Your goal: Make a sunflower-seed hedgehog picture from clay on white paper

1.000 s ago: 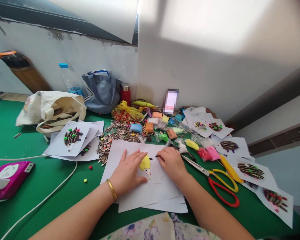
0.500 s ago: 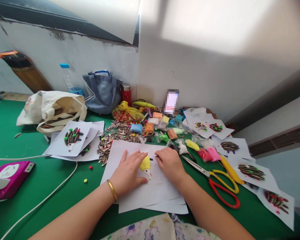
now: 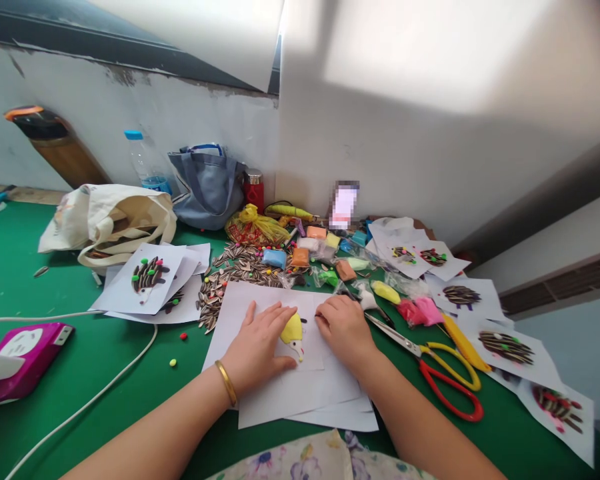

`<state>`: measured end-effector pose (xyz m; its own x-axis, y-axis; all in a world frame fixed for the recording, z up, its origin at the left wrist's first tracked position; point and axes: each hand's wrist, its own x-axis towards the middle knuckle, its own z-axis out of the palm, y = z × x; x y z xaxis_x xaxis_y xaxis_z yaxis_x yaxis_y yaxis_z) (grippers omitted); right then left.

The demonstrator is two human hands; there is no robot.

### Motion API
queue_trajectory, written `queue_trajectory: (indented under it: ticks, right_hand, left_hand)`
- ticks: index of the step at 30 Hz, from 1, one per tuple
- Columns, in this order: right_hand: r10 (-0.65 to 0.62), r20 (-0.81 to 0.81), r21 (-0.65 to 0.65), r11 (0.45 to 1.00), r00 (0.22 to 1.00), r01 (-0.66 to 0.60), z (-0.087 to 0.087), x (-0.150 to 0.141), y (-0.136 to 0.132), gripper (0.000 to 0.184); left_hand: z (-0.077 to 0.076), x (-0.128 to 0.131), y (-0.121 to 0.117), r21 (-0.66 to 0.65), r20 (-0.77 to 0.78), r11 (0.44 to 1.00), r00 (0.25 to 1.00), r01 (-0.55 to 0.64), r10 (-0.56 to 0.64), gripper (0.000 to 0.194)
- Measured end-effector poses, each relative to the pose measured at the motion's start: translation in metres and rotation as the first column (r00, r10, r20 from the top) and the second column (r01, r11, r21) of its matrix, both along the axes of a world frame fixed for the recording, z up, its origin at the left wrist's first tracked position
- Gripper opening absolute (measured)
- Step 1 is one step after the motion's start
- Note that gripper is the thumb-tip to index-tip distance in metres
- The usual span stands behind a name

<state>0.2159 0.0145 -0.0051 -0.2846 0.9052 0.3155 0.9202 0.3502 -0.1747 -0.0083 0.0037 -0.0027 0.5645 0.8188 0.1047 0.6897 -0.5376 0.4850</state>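
Observation:
My left hand [image 3: 265, 343] lies spread on the white paper [image 3: 265, 410], its fingers partly over a yellow clay hedgehog figure [image 3: 293, 330]. The figure has a white pointed face with a dark eye, and a small black piece [image 3: 304, 321] sticks out at its right side. Just right of that piece is my right hand [image 3: 344, 327], resting on the paper with thumb and fingers pressed together. Whatever those fingertips hold is too small or hidden to make out.
Sunflower seeds [image 3: 235, 267] are heaped behind the paper, beside several packets of coloured clay [image 3: 300, 257]. Scissors [image 3: 425, 350] lie open-bladed to the right. Finished seed hedgehog sheets [image 3: 510, 347] line the right side; more [image 3: 150, 277] lie left. A white cable [image 3: 105, 393] crosses the left.
Both hands keep nearly the same place on the paper. A dark speck at my right fingertips a second ago is now hardly visible. The whole view has shifted slightly.

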Motion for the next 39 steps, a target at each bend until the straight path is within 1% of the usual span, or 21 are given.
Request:
queue_trajectory:
  ticks: [9, 15, 20, 24, 29, 33, 36, 39]
  right_hand:
    - [0.039, -0.052, -0.010, 0.999, 0.998, -0.039, -0.004, -0.004, 0.004, 0.006]
    - [0.055, -0.088, 0.008, 0.998, 0.995, -0.054, 0.000, 0.005, -0.006, 0.021]
    - [0.075, -0.030, -0.027, 0.997, 0.997, -0.076, -0.002, 0.003, -0.009, 0.029]
    - [0.039, 0.015, -0.055, 0.998, 0.999, -0.038, -0.005, 0.001, -0.006, 0.040]
    - [0.040, 0.052, -0.067, 0.997, 0.998, -0.036, -0.003, 0.002, -0.007, 0.036]
    - [0.011, 0.080, -0.108, 0.994, 0.997, -0.002, -0.002, 0.000, -0.007, 0.049]
    - [-0.007, 0.071, -0.124, 0.992, 0.997, 0.015, -0.001, -0.001, -0.006, 0.050]
    - [-0.010, 0.038, -0.111, 0.994, 0.999, 0.014, 0.001, 0.001, -0.006, 0.052]
  left_hand:
    - [0.000, 0.000, 0.001, 0.018, 0.009, 1.000, 1.000, 0.001, -0.001, 0.089]
    - [0.000, 0.000, 0.000, 0.030, 0.018, 1.000, 1.000, -0.006, 0.005, 0.088]
    - [0.001, 0.000, 0.000, 0.011, -0.001, 1.000, 1.000, -0.002, 0.002, 0.088]
    - [0.001, 0.000, 0.000, 0.014, -0.007, 1.000, 1.000, -0.001, 0.001, 0.089]
    - [0.000, 0.000, 0.001, 0.009, -0.010, 1.000, 1.000, 0.002, -0.002, 0.090]
    - [0.001, 0.000, 0.001, 0.004, -0.025, 1.000, 1.000, -0.002, 0.002, 0.090]
    - [0.002, 0.000, 0.001, -0.006, -0.039, 1.000, 0.999, -0.007, 0.007, 0.092]
    - [0.001, 0.000, 0.001, -0.007, -0.045, 1.000, 0.999, -0.005, 0.004, 0.092]
